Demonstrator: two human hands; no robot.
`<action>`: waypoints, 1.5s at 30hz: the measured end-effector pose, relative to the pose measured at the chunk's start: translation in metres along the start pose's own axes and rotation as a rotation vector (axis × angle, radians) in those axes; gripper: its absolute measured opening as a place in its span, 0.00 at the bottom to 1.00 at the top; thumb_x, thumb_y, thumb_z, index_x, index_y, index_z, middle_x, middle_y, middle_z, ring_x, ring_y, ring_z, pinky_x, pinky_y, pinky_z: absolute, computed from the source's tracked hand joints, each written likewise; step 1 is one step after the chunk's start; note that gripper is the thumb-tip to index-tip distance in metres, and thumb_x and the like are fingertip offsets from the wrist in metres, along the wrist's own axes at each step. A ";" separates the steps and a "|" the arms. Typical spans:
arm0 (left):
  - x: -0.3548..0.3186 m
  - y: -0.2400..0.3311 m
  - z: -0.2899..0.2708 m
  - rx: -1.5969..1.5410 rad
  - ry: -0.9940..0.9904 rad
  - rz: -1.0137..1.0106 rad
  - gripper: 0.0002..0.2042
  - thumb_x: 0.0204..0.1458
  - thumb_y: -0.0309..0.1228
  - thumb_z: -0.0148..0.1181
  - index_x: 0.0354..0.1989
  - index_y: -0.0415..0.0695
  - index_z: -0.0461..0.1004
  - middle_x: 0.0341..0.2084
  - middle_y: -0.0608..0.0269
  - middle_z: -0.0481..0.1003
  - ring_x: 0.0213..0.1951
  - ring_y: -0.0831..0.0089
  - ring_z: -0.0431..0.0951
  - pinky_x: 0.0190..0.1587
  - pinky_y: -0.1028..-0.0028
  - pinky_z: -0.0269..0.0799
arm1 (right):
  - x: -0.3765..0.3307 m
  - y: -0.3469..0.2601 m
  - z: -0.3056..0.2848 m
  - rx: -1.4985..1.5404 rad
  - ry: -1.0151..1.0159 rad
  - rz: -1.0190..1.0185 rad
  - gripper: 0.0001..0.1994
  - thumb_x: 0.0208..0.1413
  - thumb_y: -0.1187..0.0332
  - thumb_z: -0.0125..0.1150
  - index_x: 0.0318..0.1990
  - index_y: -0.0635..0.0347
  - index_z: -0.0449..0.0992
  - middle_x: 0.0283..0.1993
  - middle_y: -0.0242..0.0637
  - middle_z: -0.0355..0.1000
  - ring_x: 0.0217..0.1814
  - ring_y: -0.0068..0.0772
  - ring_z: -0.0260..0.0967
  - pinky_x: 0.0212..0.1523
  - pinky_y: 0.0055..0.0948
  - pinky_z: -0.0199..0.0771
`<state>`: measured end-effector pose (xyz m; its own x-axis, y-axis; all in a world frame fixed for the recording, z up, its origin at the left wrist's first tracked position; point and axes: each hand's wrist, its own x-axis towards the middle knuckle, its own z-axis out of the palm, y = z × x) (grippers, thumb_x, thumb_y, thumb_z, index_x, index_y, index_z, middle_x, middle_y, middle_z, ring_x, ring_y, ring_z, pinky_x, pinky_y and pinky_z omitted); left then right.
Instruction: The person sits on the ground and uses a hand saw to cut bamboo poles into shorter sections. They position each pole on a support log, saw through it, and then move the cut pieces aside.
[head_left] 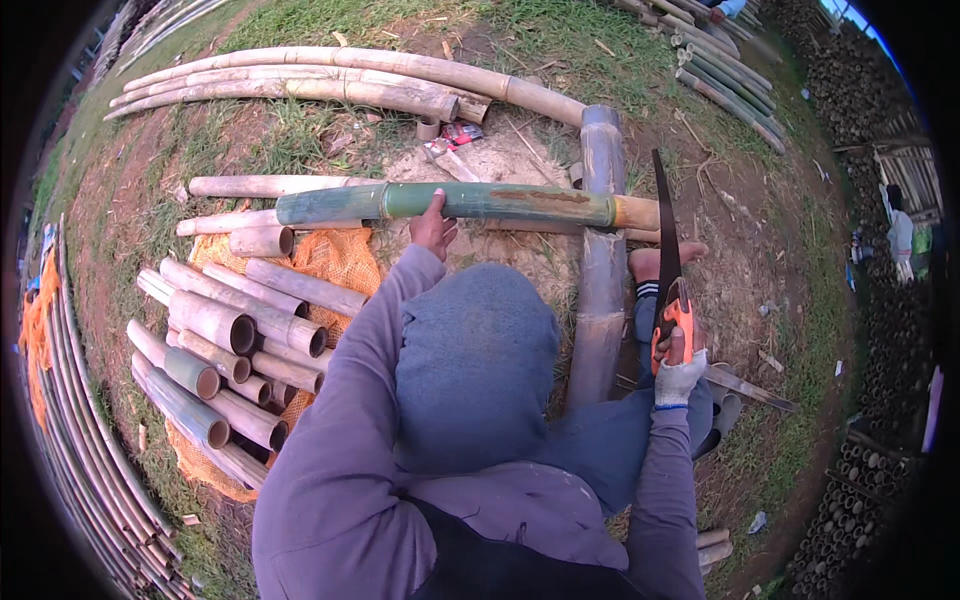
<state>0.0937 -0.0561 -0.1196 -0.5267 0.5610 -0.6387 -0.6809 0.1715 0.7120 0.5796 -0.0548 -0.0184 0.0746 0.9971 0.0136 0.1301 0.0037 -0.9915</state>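
Note:
A thick green bamboo pole lies crosswise before me, its yellowish right end resting over a grey bamboo crossbeam. My bare left hand grips the pole from the near side, thumb up against it; the other fingers are partly hidden. In my right hand, which wears a white glove with bare fingertips, is a handsaw with an orange and black handle. Its dark blade points away from me, beside the pole's right end; whether they touch I cannot tell. My bare foot is near the blade.
Several cut bamboo pieces are heaped on orange netting at the left. Long poles lie beyond the work, and more line the far left. Bamboo stacks stand at the right. Part of another person shows at the top right.

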 end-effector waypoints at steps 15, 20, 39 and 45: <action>0.039 0.000 -0.024 -0.025 0.049 0.062 0.41 0.57 0.59 0.69 0.72 0.48 0.62 0.67 0.57 0.69 0.63 0.57 0.72 0.60 0.55 0.65 | -0.001 -0.060 0.023 -0.130 -0.046 -0.033 0.20 0.69 0.62 0.64 0.62 0.64 0.77 0.40 0.29 0.76 0.34 0.15 0.70 0.34 0.19 0.71; 0.038 0.016 -0.009 -0.010 0.071 0.007 0.42 0.55 0.62 0.69 0.70 0.47 0.64 0.62 0.53 0.71 0.58 0.56 0.75 0.60 0.56 0.67 | 0.020 -0.068 0.008 -0.144 -0.063 -0.016 0.22 0.70 0.59 0.64 0.64 0.65 0.76 0.40 0.30 0.76 0.33 0.14 0.70 0.31 0.18 0.70; 0.019 0.013 -0.030 0.205 -0.018 -0.041 0.44 0.58 0.69 0.60 0.73 0.51 0.61 0.66 0.54 0.70 0.60 0.58 0.73 0.59 0.56 0.67 | 0.017 -0.069 0.000 -0.373 -0.107 -0.072 0.29 0.68 0.52 0.65 0.68 0.64 0.72 0.36 0.29 0.75 0.28 0.14 0.68 0.28 0.19 0.69; -0.012 0.043 -0.013 0.354 0.035 -0.005 0.52 0.57 0.68 0.61 0.81 0.49 0.45 0.73 0.39 0.59 0.61 0.45 0.74 0.59 0.48 0.69 | 0.015 -0.046 0.010 -0.170 -0.050 -0.089 0.22 0.62 0.68 0.68 0.61 0.67 0.76 0.50 0.44 0.78 0.50 0.34 0.76 0.52 0.33 0.75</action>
<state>0.0641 -0.0659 -0.0846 -0.5451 0.5325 -0.6476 -0.4677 0.4479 0.7620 0.5651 -0.0391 0.0266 0.0071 0.9960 0.0895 0.2995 0.0832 -0.9505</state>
